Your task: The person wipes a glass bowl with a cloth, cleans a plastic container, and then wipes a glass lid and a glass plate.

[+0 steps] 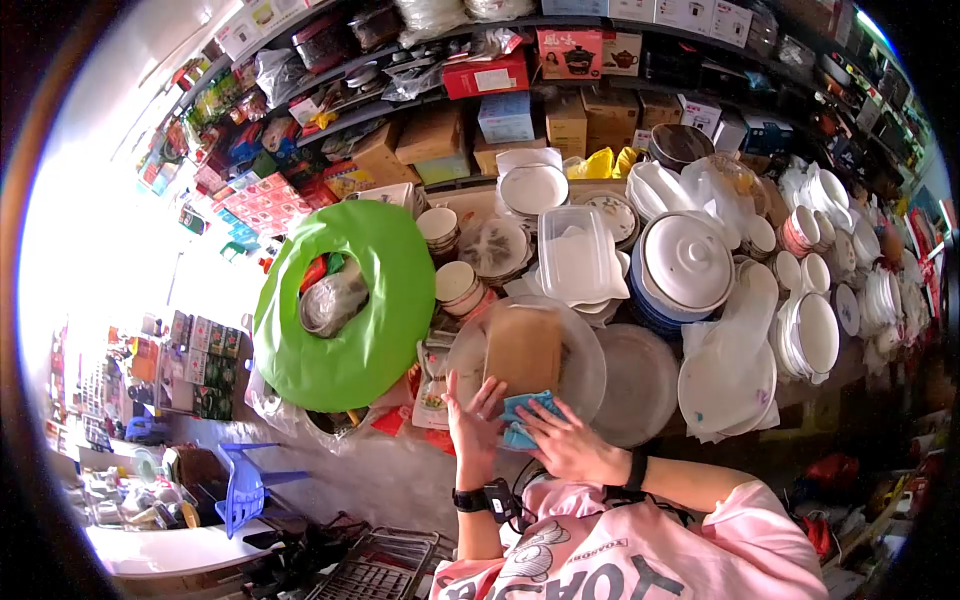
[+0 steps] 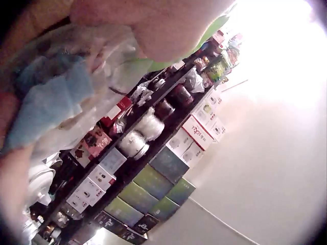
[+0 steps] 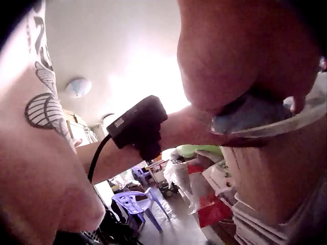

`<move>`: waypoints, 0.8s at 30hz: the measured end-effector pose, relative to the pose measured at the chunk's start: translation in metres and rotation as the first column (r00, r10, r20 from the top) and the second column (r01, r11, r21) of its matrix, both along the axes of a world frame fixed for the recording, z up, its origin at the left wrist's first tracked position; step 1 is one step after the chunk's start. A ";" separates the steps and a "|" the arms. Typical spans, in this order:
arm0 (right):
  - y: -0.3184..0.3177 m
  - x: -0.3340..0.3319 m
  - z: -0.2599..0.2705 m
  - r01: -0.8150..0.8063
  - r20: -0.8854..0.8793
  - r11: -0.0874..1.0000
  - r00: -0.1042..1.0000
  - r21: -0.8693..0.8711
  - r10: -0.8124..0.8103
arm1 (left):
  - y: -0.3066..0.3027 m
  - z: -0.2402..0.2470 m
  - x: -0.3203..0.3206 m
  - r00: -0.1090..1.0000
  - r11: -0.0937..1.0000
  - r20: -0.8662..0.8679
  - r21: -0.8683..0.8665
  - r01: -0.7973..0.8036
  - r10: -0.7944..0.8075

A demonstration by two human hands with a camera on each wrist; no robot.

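Note:
In the head view, my left hand (image 1: 474,425) holds the near left edge of a large clear round plate (image 1: 583,368). A brown cardboard piece (image 1: 524,350) shows through the plate. The right hand (image 1: 578,448) grips a folded blue cloth (image 1: 528,412) against the plate's near edge, close to the left fingers. In the left wrist view, the cloth (image 2: 53,94) shows against the see-through plate (image 2: 115,53). The right wrist view has the cloth (image 3: 250,116) bunched under the right hand (image 3: 245,56) at the plate's rim (image 3: 301,118).
A green ring-shaped cover (image 1: 395,300) lies to the left. Behind stand stacked bowls (image 1: 457,284), a clear plastic container (image 1: 575,250) and a white lidded pot (image 1: 690,262). Another round plate (image 1: 636,385) and oval dishes (image 1: 728,385) lie right. A blue plastic chair (image 1: 243,488) stands lower left.

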State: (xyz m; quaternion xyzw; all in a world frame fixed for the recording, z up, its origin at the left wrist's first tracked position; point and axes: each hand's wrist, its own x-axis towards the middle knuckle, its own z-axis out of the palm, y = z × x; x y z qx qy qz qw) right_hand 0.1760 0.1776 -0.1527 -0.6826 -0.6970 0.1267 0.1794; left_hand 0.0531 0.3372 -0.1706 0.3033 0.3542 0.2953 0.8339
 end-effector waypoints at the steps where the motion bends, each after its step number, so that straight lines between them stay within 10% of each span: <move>1: -0.004 0.005 0.000 0.004 -0.002 1.000 1.000 0.002 -0.004 | 0.001 -0.002 0.000 1.000 1.000 0.003 -0.017 0.008 -0.008; 24: 0.111 0.058 -0.051 0.395 -0.005 0.916 0.918 0.077 -0.396 | 0.000 0.007 0.001 0.997 0.999 0.055 0.000 0.053 -0.053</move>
